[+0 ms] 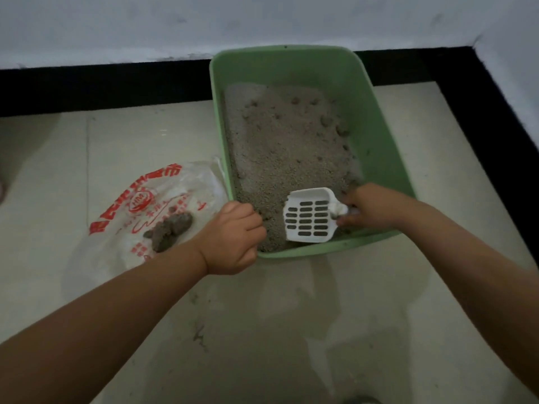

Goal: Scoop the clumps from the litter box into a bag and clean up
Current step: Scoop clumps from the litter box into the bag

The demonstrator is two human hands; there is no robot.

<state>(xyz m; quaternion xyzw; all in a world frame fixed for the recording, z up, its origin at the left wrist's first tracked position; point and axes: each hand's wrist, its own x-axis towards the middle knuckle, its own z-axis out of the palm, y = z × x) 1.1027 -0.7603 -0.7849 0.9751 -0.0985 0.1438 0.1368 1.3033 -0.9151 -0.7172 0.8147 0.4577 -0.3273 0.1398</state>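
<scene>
A green litter box (379, 147) full of grey litter (285, 147) stands on the floor against the wall. Small dark clumps (339, 128) lie near its far right side. My right hand (370, 207) holds the handle of a white slotted scoop (309, 217), which rests on the litter at the box's near end. My left hand (233, 237) grips the box's near left corner. To the left, a clear plastic bag with red print (140, 199) lies on the floor with a pile of grey clumps (172, 230) in it.
The floor is pale tile (291, 330) with a black border strip (102, 86) along the white wall (262, 18). The wall turns a corner at the far right (510, 53).
</scene>
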